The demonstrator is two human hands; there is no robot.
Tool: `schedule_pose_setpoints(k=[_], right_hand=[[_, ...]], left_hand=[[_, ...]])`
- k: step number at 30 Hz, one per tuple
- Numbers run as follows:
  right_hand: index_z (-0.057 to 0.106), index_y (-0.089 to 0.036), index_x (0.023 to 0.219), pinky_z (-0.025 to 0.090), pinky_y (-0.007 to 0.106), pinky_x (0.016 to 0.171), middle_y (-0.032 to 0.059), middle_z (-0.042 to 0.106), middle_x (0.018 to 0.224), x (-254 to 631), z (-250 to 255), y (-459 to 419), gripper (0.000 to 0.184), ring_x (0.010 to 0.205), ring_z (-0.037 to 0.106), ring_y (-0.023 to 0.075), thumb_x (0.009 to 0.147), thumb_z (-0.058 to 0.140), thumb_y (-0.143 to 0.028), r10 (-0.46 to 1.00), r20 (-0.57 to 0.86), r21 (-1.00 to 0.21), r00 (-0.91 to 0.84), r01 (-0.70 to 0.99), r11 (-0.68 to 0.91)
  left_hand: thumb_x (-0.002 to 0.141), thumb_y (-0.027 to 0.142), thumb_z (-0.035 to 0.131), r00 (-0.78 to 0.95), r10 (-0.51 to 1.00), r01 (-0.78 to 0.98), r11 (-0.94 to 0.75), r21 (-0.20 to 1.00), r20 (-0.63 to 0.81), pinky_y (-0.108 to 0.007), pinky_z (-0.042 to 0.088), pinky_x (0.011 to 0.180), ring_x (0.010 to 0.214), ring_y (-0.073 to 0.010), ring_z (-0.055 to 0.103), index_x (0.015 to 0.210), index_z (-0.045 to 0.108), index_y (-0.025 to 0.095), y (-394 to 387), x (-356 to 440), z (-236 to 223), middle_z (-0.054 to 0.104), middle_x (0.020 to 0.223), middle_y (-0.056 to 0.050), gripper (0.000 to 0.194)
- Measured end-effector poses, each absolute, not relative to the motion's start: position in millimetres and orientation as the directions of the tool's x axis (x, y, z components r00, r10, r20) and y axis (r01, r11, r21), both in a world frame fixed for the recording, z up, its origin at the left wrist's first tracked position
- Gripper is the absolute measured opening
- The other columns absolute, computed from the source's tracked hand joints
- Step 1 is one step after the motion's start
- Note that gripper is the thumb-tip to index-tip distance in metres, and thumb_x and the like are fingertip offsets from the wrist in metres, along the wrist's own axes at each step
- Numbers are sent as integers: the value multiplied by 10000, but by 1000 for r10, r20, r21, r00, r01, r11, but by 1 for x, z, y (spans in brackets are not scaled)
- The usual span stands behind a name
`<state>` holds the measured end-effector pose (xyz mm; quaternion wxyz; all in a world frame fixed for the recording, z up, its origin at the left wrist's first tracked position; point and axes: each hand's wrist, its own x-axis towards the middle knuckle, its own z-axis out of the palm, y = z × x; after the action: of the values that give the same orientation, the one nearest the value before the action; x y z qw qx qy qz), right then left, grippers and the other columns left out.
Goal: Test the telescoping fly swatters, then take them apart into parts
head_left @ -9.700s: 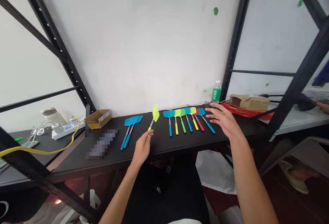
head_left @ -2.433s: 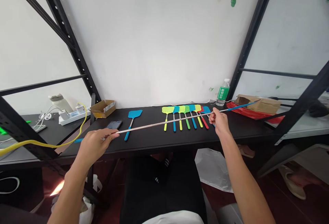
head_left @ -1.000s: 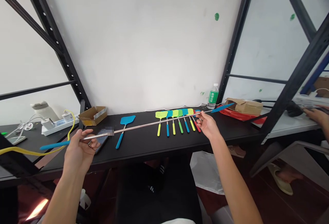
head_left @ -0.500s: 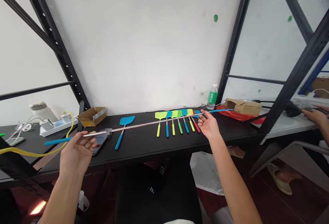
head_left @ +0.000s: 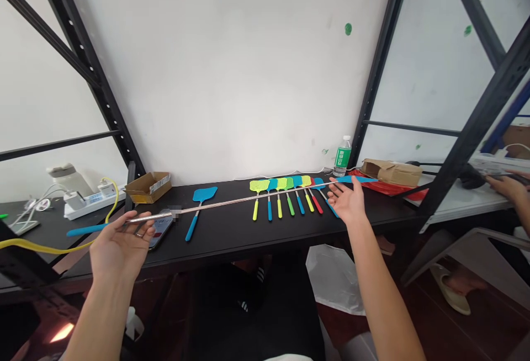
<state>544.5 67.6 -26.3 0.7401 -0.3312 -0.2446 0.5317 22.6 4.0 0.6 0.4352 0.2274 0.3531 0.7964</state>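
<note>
Left hand (head_left: 118, 245): palm up near the worktop's left front corner, thumb and fingers curled loosely on the rod, just beside the blue grip (head_left: 86, 229).
Right hand (head_left: 350, 201): palm up, fingers spread, tips under the rod's far end, thumb raised by the blue head (head_left: 344, 179).
Long blue fly swatter with thin metal rod (head_left: 223, 203): across both hands, above the black worktop (head_left: 236, 228), slanting from the left front corner toward the right rear.
Dark-cased phone (head_left: 161, 232): on the worktop near the front edge, left part, beyond the left hand; partly pixelated.
Short blue fly swatter (head_left: 201, 209): lies right of the phone, handle toward the front edge.
Swatter row (head_left: 291, 206): eight in yellow, blue, green and red, heads toward the rear edge, overlapping, handles forward.
Open brown cardboard tray (head_left: 148, 189): left rear corner.
Clear plastic bottle with green label (head_left: 342, 157): upright at the rear edge, right part.
</note>
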Motion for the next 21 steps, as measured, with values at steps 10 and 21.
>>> schedule_pose_setpoints(k=[10, 21], right_hand=[[583, -258, 952, 439, 230, 479, 55, 656, 1059, 595, -35, 60, 233, 859, 660, 201, 759, 646, -374, 859, 9, -761, 512, -554, 338], [629, -217, 856, 464, 225, 494, -12, 632, 789, 629, -43, 43, 294, 620, 561, 131, 581, 731, -196, 856, 94, -867, 508, -381, 322]], left_hand=[[645, 168, 558, -572, 819, -542, -418, 729, 45, -298, 540, 595, 824, -208, 609, 793, 627, 168, 2, 9, 2, 636, 883, -90, 164], [710, 161, 542, -599, 798, -566, -481, 670, 67, -300, 482, 566, 698, -144, 535, 746, 514, 170, 0, 11, 3, 520, 771, 21, 46]])
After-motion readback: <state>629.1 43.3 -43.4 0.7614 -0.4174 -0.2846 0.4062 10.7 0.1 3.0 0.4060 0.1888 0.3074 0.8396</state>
